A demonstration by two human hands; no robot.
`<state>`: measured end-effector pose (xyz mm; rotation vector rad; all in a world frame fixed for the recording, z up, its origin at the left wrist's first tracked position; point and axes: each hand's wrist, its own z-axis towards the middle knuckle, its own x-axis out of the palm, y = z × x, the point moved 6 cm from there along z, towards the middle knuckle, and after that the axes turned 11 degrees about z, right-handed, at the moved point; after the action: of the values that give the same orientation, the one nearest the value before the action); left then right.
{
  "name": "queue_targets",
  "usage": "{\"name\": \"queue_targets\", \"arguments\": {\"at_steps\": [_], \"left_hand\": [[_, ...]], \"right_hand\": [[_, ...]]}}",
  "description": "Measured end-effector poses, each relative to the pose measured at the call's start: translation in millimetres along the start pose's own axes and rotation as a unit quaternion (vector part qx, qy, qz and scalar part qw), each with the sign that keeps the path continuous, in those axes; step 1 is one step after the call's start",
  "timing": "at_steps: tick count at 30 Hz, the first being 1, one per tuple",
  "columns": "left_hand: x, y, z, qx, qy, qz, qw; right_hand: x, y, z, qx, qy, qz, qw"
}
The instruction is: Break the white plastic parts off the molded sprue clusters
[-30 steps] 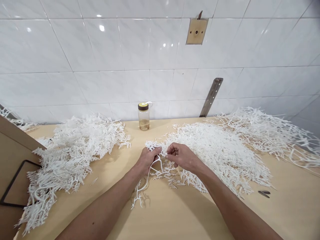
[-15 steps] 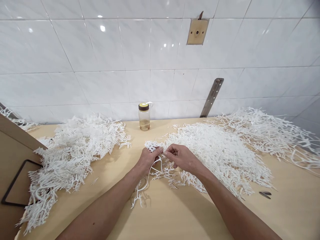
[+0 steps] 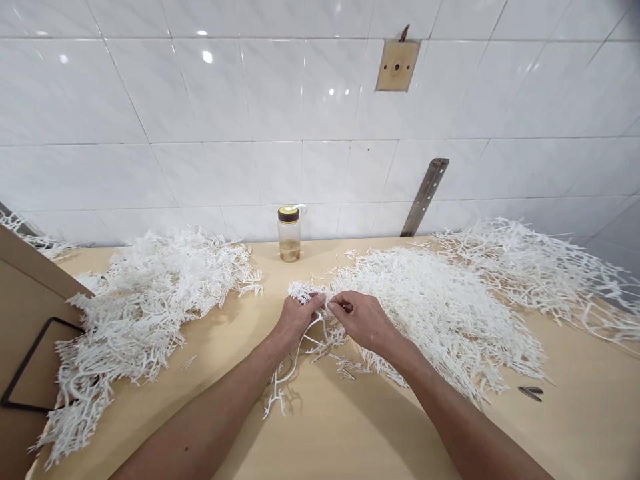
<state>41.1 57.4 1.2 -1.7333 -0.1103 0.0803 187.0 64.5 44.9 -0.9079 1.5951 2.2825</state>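
Barely anything has shifted: your left hand (image 3: pixel 299 317) still grips the white sprig (image 3: pixel 301 291) over the bench (image 3: pixel 350 437), your right hand (image 3: pixel 363 321) still has fingers pinched at its edge, catch unclear, so the same close handwork continues.

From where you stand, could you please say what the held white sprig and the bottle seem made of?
White sprig: probably matte plastic, judging by its uniform colour and smooth, even stems. Bottle: smooth, clear plastic or possibly glass; its sides are see-through.

Head camera looks forward and down at both hands (image 3: pixel 364 321).
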Motion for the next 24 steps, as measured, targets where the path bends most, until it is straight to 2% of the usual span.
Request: {"name": "queue_targets", "arguments": {"at_steps": [4,8,14,24], "left_hand": [[-0.4,3,3,-0.004,-0.008,-0.012,1.000],[-1.4,0,1,-0.001,-0.019,0.005,1.000],[1.4,-6,-4,0.004,0.000,0.014,1.000],[0.2,-6,-1,0.046,-0.021,0.082,0.995]], "right_hand": [[2,0,-1,0.015,0.002,0.007,1.000],[2,-3,-1,0.012,-0.023,-0.004,1.000],[-3,-7,0,0.010,-0.059,0.004,0.998],[-1,0,0,-0.015,-0.051,0.013,0.999]]}}
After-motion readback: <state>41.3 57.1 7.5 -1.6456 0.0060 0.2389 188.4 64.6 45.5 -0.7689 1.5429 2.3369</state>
